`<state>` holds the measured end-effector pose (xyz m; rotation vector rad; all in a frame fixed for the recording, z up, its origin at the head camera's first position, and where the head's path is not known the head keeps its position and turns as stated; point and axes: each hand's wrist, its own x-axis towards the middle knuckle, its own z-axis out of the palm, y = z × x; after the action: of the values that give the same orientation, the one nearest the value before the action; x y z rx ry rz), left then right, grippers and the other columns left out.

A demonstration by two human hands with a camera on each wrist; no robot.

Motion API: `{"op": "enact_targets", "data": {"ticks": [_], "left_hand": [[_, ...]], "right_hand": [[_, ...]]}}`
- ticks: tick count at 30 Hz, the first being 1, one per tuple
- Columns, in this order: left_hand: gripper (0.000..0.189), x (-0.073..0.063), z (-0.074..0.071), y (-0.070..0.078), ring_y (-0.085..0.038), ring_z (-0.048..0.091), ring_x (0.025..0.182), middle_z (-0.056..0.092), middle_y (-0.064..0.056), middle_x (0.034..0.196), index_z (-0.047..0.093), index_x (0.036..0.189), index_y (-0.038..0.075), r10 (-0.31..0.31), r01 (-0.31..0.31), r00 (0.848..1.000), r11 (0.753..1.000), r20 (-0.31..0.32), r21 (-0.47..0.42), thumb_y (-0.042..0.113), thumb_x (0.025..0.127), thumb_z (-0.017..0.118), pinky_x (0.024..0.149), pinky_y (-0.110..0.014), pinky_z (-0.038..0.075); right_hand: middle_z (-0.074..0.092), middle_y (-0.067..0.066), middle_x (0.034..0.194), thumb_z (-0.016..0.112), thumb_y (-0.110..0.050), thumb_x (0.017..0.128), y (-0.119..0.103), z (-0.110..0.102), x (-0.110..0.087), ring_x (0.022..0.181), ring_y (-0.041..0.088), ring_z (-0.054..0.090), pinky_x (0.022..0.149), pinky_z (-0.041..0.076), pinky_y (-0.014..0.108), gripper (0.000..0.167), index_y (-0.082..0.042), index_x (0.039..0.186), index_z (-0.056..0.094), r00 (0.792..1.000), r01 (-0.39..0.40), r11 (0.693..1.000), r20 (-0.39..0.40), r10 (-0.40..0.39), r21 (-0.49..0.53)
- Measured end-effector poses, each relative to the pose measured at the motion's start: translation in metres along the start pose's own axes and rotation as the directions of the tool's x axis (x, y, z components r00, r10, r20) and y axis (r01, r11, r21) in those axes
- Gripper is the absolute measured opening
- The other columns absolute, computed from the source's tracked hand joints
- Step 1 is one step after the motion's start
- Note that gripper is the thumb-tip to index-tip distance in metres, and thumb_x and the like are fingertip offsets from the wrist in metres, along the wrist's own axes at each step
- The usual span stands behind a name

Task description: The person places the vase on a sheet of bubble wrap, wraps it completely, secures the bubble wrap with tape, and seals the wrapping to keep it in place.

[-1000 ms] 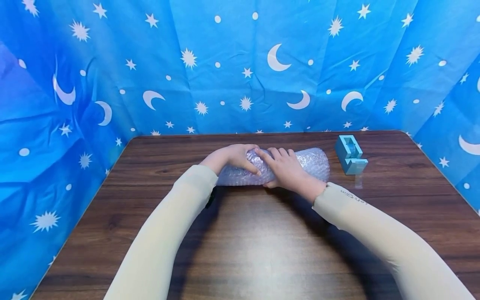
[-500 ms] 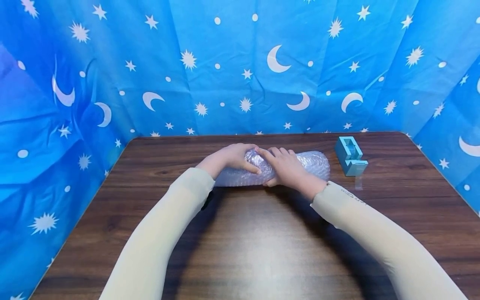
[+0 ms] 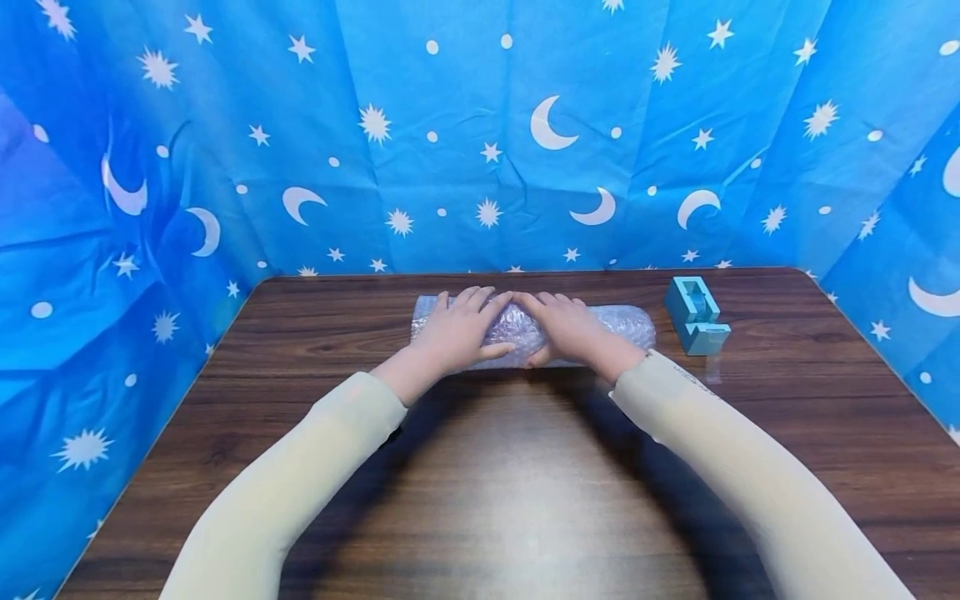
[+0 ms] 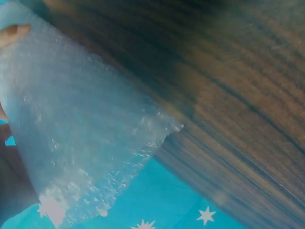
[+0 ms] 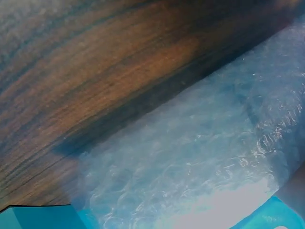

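A roll-shaped bundle of clear bubble wrap [image 3: 628, 325] lies across the far middle of the table. My left hand [image 3: 454, 335] holds its left half, fingers spread over the top and thumb along the near side. My right hand [image 3: 573, 332] grips it just right of the middle, with the forefinger tips of both hands close together above it. In the left wrist view the bubble wrap [image 4: 86, 109] tapers away from the thumb to a loose-looking end. The right wrist view has the other end of the bubble wrap [image 5: 186, 157]. Whatever may be inside cannot be made out.
A light blue tape dispenser [image 3: 692, 310] stands to the right of the bundle, with a clear strip of tape [image 3: 712, 368] hanging at its front. Behind the dark wooden table [image 3: 525, 467] hangs a blue cloth [image 3: 450, 100] with white moons and stars.
My left hand has shifted its hold, its fingers now spread over the top instead of wrapped behind, baring the bundle's left end. The right hand stays nearly in place.
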<state>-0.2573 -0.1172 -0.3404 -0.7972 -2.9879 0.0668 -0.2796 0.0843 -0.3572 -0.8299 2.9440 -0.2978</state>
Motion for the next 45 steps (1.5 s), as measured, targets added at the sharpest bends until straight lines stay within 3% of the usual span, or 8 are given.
{"op": "enact_targets", "data": {"ticks": [7,13,16,19,24,30,40,45], "left_hand": [[0.084,-0.007,0.006,0.005,-0.039,0.033,0.154,0.036,-0.019,0.164,0.030,0.162,0.017,0.042,-0.037,0.994,0.998,-0.100,0.050,0.061,0.097,0.059,0.120,-0.070,0.030],[0.092,-0.005,0.011,0.002,-0.041,0.031,0.155,0.035,-0.020,0.164,0.030,0.162,0.017,0.072,-0.059,0.982,0.995,-0.174,0.078,0.064,0.091,0.066,0.120,-0.072,0.028],[0.097,-0.004,0.014,0.000,-0.041,0.032,0.154,0.036,-0.020,0.164,0.030,0.162,0.017,0.079,-0.062,0.981,0.993,-0.178,0.096,0.066,0.087,0.069,0.120,-0.073,0.027],[0.102,-0.003,0.020,-0.001,-0.042,0.031,0.154,0.034,-0.021,0.165,0.029,0.162,0.017,0.084,-0.066,0.986,0.990,-0.144,0.126,0.068,0.084,0.070,0.120,-0.073,0.025],[0.110,0.000,0.028,-0.004,-0.044,0.028,0.156,0.030,-0.021,0.167,0.022,0.164,0.017,0.094,-0.074,0.989,0.982,-0.112,0.171,0.070,0.082,0.072,0.121,-0.074,0.023],[0.114,0.005,0.033,-0.007,-0.044,0.031,0.154,0.031,-0.022,0.166,0.021,0.164,0.017,0.111,-0.077,0.983,0.973,-0.149,0.217,0.070,0.079,0.075,0.121,-0.072,0.025],[0.095,0.011,0.039,-0.002,-0.041,0.046,0.144,0.048,-0.021,0.154,0.034,0.159,0.016,0.106,-0.044,0.971,0.961,-0.217,0.272,0.056,0.084,0.079,0.119,-0.068,0.033],[0.094,0.014,0.040,0.002,-0.040,0.049,0.141,0.053,-0.022,0.149,0.039,0.155,0.013,0.107,-0.031,0.962,0.957,-0.250,0.288,0.049,0.080,0.085,0.120,-0.068,0.032]], "right_hand": [[0.054,0.022,0.150,0.091,-0.041,0.074,0.001,-0.001,0.008,0.135,0.044,0.056,0.110,0.046,0.063,0.105,-0.011,0.158,0.035,1.000,0.015,1.000,0.013,-0.015,-0.007],[0.054,0.023,0.150,0.091,-0.041,0.074,0.003,-0.007,0.015,0.135,0.043,0.056,0.112,0.045,0.064,0.106,-0.008,0.157,0.034,1.000,0.016,0.999,0.022,-0.017,0.041],[0.052,0.021,0.152,0.091,-0.038,0.075,0.005,-0.010,0.019,0.137,0.042,0.054,0.113,0.044,0.064,0.105,-0.013,0.158,0.033,0.999,0.003,0.995,0.049,-0.008,0.100],[0.048,0.020,0.156,0.091,-0.034,0.076,0.009,-0.011,0.022,0.140,0.041,0.051,0.116,0.043,0.061,0.104,-0.016,0.159,0.030,0.996,-0.012,0.984,0.093,-0.004,0.176],[0.044,0.022,0.158,0.090,-0.026,0.078,0.016,-0.014,0.025,0.143,0.040,0.048,0.120,0.041,0.056,0.103,-0.014,0.159,0.027,0.988,-0.025,0.960,0.152,-0.019,0.280],[0.041,0.023,0.159,0.088,-0.024,0.081,0.019,-0.019,0.027,0.144,0.042,0.046,0.121,0.039,0.057,0.102,-0.014,0.159,0.024,0.982,-0.037,0.946,0.187,-0.026,0.322],[0.040,0.025,0.157,0.085,-0.021,0.084,0.022,-0.022,0.028,0.142,0.042,0.046,0.121,0.039,0.056,0.099,-0.012,0.158,0.020,0.970,-0.050,0.920,0.237,-0.048,0.388],[0.039,0.023,0.157,0.085,-0.023,0.083,0.026,-0.022,0.031,0.140,0.041,0.046,0.120,0.040,0.057,0.099,-0.014,0.158,0.021,0.964,-0.074,0.914,0.264,-0.038,0.400]]}}
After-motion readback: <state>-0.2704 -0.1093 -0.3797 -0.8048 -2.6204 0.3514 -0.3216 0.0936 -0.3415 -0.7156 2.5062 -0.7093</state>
